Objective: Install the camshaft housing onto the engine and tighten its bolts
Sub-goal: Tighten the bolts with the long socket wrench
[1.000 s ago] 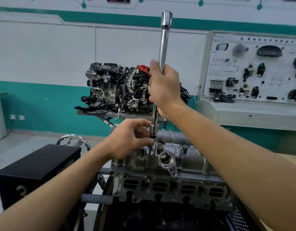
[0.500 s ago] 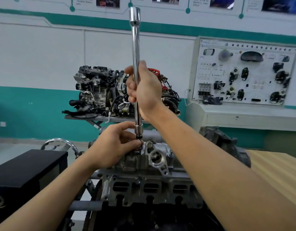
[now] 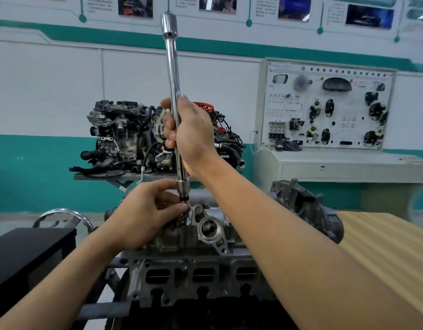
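Note:
A grey aluminium camshaft housing [image 3: 205, 236] sits on top of the engine [image 3: 196, 277] in front of me. A long chrome extension bar [image 3: 173, 86] stands almost upright over the housing's far left end, with a socket [image 3: 183, 189] at its foot. My right hand [image 3: 193, 136] grips the bar at mid-height. My left hand [image 3: 146, 217] pinches the bit and bolt just under the socket, at the housing's top. The bolt itself is mostly hidden by my fingertips.
A second engine [image 3: 143, 139] rests on a stand behind. A white training panel [image 3: 329, 108] stands at the right. A wooden bench [image 3: 391, 253] carries a dark casting [image 3: 305, 208]. A black box [image 3: 27, 253] and a chrome ring [image 3: 63, 216] are at the left.
The bar has gone from leaning right to nearly upright, now tilting slightly left at the top. My view has shifted right. Both hands keep their hold.

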{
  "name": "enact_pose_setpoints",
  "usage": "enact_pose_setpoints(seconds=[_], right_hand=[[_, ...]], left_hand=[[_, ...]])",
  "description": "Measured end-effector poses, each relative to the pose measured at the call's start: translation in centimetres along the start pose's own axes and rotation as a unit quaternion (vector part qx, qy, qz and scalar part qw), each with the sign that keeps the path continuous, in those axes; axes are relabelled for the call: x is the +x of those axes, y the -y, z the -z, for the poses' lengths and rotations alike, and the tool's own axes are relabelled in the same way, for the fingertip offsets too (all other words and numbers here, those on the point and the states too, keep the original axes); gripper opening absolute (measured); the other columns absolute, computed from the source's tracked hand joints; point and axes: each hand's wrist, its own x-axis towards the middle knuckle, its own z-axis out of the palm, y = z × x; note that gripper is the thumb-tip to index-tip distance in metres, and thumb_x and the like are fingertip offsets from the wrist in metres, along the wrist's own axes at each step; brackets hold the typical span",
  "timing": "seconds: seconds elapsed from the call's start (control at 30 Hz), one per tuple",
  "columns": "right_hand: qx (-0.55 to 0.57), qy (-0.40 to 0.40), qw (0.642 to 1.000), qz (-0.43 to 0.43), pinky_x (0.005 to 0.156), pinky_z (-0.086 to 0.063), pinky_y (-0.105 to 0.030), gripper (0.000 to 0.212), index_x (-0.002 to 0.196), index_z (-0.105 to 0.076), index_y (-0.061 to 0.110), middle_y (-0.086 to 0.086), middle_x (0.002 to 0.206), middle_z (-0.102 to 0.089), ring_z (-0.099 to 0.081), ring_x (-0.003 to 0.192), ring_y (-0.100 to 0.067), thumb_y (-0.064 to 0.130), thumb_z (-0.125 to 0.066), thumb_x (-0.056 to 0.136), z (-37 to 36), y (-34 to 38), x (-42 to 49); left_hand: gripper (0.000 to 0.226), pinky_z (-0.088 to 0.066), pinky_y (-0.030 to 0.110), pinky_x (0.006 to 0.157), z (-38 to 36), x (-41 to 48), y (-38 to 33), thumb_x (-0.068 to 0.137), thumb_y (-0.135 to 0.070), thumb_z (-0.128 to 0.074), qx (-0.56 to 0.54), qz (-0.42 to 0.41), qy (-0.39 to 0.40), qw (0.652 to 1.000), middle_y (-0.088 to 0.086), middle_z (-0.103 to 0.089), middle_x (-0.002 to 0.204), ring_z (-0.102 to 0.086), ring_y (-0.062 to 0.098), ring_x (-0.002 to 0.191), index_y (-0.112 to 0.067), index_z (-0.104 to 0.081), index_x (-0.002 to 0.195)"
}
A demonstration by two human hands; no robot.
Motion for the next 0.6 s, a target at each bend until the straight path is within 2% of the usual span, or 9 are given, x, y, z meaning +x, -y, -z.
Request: enact_pose_setpoints(seconds=[0.27,0.43,0.53,0.6], right_hand=[[0.026,-0.005,1.0,-0.004,0.044,-0.028,-0.021,0.035,0.093,-0.055,0.01,0.001,0.064,-0.042,-0.034,0.047,-0.007,0.025,-0.028,0.11,0.7,-0.4,0.2],[0.015,-0.003,1.0,0.009,0.044,-0.033,-0.021,0.031,0.099,-0.055,0.008,0.0,0.067,-0.045,-0.037,0.049,-0.008,0.022,-0.029,0.11,1.1,-0.5,-0.2],[-0.009,0.0,1.0,0.018,0.048,-0.04,-0.024,0.027,0.099,-0.058,0.007,-0.001,0.07,-0.054,-0.046,0.053,-0.011,0.02,-0.037,0.108,1.7,-0.1,-0.3],[-0.035,0.009,0.999,0.014,0.052,-0.048,-0.024,0.019,0.1,-0.062,0.004,-0.003,0.073,-0.061,-0.055,0.058,-0.012,0.018,-0.049,0.105,2.2,0.5,-0.3]], left_hand=[[0.028,-0.055,0.017,0.065,0.0,0.2,0.5,0.088,-0.012,-0.073,-0.003,-0.003,-0.01,1.0,-0.005,-0.079,0.086,-0.075,0.01,0.075,-0.032,-0.062,0.104],[0.024,-0.057,0.019,0.069,0.0,0.1,0.3,0.092,-0.011,-0.07,0.011,0.002,0.009,1.0,-0.006,-0.079,0.09,-0.075,0.01,0.08,-0.027,-0.064,0.109],[0.023,-0.057,0.022,0.07,0.1,0.1,0.1,0.093,-0.008,-0.068,0.015,0.009,0.023,1.0,-0.002,-0.079,0.091,-0.075,0.012,0.081,-0.022,-0.065,0.112],[0.023,-0.059,0.026,0.075,0.2,0.1,-0.3,0.091,-0.01,-0.07,-0.021,0.021,0.024,0.999,0.002,-0.079,0.096,-0.074,0.015,0.087,-0.018,-0.067,0.112]])
